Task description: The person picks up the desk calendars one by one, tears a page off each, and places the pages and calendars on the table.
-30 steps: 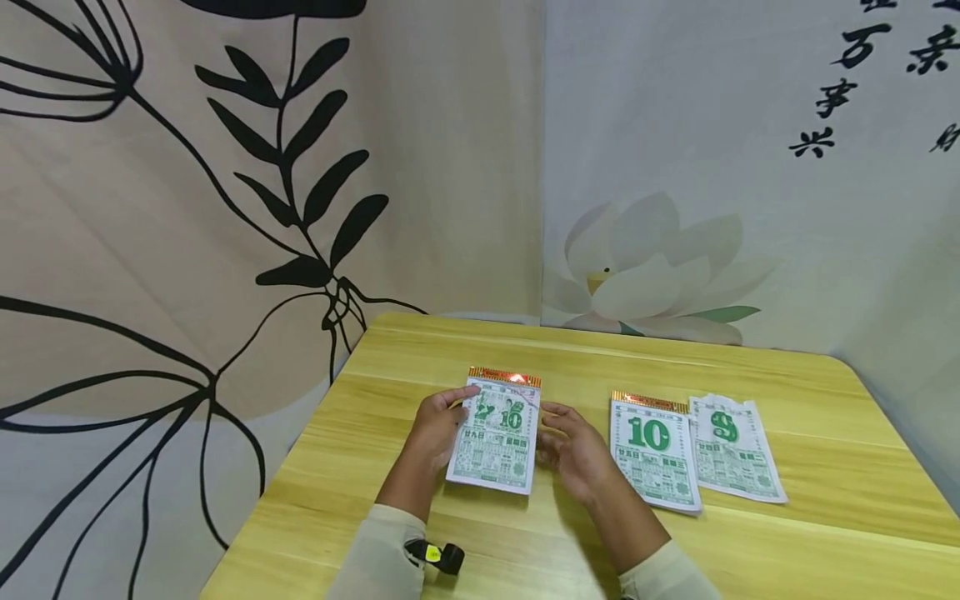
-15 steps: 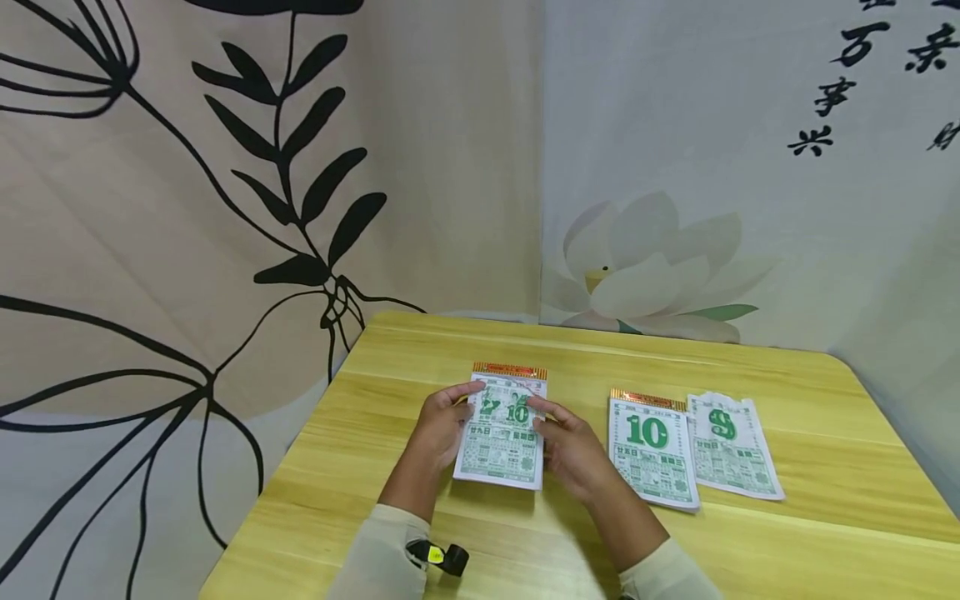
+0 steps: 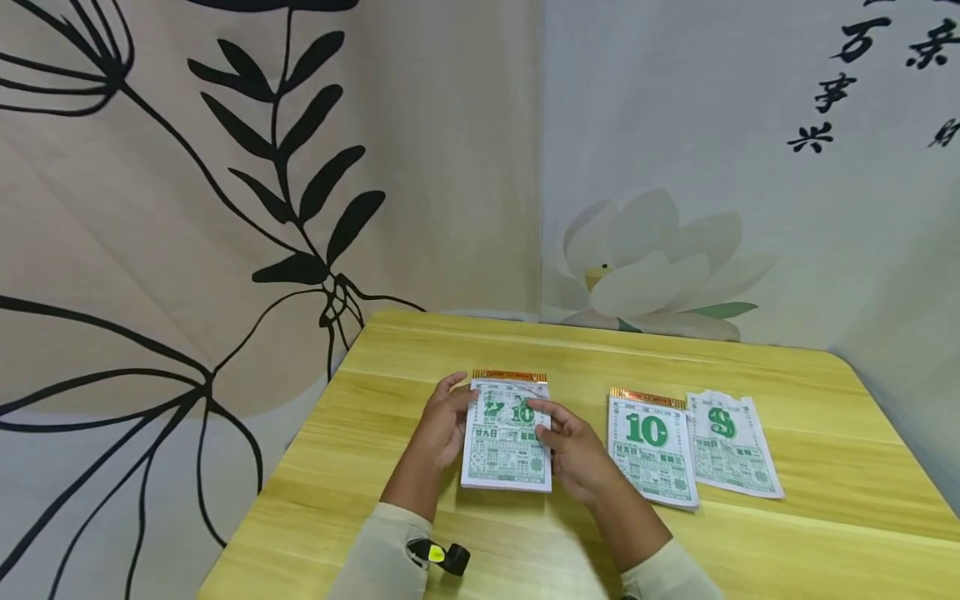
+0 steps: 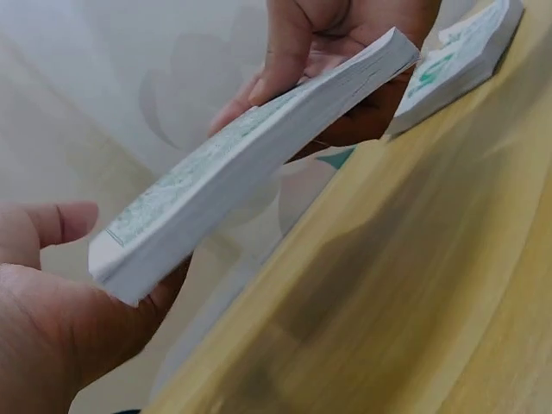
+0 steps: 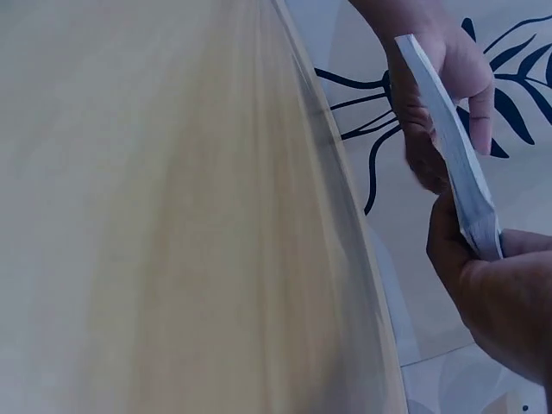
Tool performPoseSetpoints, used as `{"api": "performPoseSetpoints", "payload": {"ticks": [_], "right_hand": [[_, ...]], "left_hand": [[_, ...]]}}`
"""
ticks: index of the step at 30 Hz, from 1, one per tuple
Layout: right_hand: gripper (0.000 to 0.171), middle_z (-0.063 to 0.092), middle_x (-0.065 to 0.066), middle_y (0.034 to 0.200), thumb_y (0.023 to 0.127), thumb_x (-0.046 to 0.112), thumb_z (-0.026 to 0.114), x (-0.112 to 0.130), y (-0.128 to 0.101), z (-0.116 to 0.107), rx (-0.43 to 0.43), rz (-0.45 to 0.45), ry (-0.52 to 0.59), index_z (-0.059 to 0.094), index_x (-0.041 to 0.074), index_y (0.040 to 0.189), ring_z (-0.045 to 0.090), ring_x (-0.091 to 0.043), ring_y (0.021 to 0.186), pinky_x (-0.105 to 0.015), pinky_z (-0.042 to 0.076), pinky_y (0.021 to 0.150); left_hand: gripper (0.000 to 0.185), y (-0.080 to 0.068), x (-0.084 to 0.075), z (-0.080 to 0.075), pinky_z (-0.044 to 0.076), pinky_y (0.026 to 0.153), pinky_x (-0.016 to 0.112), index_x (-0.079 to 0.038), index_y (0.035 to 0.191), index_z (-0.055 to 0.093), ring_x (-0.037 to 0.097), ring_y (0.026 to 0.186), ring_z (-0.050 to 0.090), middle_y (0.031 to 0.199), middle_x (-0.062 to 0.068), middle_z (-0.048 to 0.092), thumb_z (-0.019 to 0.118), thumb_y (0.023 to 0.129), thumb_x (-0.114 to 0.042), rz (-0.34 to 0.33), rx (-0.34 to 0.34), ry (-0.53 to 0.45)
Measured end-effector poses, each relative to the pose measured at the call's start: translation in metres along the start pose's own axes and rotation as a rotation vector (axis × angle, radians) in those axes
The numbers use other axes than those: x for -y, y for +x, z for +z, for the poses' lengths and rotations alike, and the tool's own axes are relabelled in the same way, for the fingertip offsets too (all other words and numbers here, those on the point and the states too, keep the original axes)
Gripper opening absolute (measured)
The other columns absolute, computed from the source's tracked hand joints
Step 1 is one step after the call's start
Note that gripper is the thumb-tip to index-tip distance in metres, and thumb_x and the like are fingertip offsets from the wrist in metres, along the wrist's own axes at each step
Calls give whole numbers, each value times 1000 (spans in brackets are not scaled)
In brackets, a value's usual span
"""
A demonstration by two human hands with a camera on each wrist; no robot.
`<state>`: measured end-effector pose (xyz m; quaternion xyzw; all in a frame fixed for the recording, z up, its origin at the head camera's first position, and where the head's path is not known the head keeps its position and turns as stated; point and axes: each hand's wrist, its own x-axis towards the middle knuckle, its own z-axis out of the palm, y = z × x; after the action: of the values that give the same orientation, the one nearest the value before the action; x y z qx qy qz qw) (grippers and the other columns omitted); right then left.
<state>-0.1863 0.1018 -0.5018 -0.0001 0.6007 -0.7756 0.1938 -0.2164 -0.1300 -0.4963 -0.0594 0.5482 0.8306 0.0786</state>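
Your right hand [image 3: 576,458] pinches the calendar pad [image 3: 507,458] above the desk [image 3: 525,546]; your left hand [image 3: 442,427], thumb lifted clear, loosely supports its left edge. Another pad [image 3: 651,458] lies to the right.

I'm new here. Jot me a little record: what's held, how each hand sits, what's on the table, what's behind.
Held: calendar pad, green print, shiny strip along top
Right hand: pinches the pad's right side, thumb on the printed face
Left hand: at the pad's left side, thumb clear of it
On the wooden table: second calendar pad showing green 10; ragged-topped printed paper to its right
Backdrop: black plant print; pale lotus print
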Motion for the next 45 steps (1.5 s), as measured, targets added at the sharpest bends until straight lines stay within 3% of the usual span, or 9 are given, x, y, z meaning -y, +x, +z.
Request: {"api": "performPoseSetpoints", "payload": {"ticks": [7,10,13,17,20,25,33,39,45], "right_hand": [[44,41,-8,170,115,5,52,3,0,-4,34,2,-27,55,12,158,27,-4,52,-15,28,50],[43,34,-5,170,115,5,52,2,0,-5,57,-4,-68,56,12,157,39,-1,75,-17,28,57],[43,32,-6,169,114,7,54,1,0,-6,72,-7,-95,57,13,156,38,-4,83,-18,29,59],[45,24,-12,179,114,8,55,2,-2,-5,101,-16,-68,51,7,159,55,-3,84,-17,48,66],[49,21,-15,181,113,10,57,5,-5,-4,90,-31,-78,48,5,160,66,-12,110,-24,58,83],[59,39,-15,165,106,13,71,8,-13,1,-23,-118,-290,49,17,161,61,-32,133,-36,59,95],[75,33,-20,168,98,10,81,5,-20,18,-144,-376,-611,44,8,163,45,-46,149,-58,52,109],[79,23,-20,177,96,15,85,3,-22,25,-225,-435,-724,45,10,163,24,-50,164,-77,33,124],[82,28,-15,179,88,22,94,3,-27,36,-230,-539,-930,55,11,158,22,-47,166,-82,20,122]], "left_hand": [[61,5,7,2,64,86,25,-3,151,51,13,101,77,119,7,74,52,114,-52,-166,62,-70],[71,5,14,1,66,87,28,-5,150,54,15,101,80,112,4,80,47,112,-64,-204,99,-79],[74,6,18,2,65,89,28,-6,156,50,15,103,80,115,4,79,41,113,-66,-188,93,-81],[70,9,19,5,64,95,29,-8,161,47,17,112,78,131,11,74,39,115,-60,-158,55,-108],[68,11,17,7,61,101,30,-9,165,40,22,127,71,151,17,63,36,117,-57,-139,52,-139],[67,10,12,10,56,111,33,-10,170,27,32,153,51,169,22,41,31,119,-52,-111,67,-252],[66,8,5,17,56,108,37,-11,168,32,29,143,57,165,18,47,29,118,-54,-50,-10,-375],[64,9,3,25,52,116,43,-9,165,35,32,148,54,164,19,48,25,118,-51,6,-61,-428],[67,7,1,31,49,120,45,-8,165,35,32,150,52,164,18,48,22,118,-53,29,-93,-469]]}}
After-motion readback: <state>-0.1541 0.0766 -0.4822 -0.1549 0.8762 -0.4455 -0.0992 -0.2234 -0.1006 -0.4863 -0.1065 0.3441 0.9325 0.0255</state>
